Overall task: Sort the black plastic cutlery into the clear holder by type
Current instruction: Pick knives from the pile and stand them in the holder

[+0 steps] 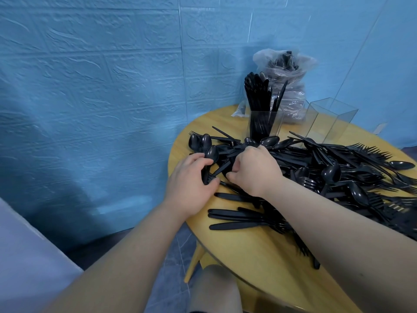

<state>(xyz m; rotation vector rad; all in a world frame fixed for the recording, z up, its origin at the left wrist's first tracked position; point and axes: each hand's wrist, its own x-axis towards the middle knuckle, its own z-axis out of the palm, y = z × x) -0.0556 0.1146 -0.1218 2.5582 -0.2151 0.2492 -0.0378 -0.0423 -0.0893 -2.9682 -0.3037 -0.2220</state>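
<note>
Dozens of black spoons, forks and knives [316, 168] lie heaped on our yellow bench [259, 256], too tangled to count; they look light, stiff and slick, so we judge handles the best hold. Our left hand [191, 184] curls around 1 spoon [211, 154], our right hand [255, 170] pinches into the heap. 1 clear holder [264, 126] behind holds cutlery; 1 more [331, 120] looks empty.
</note>
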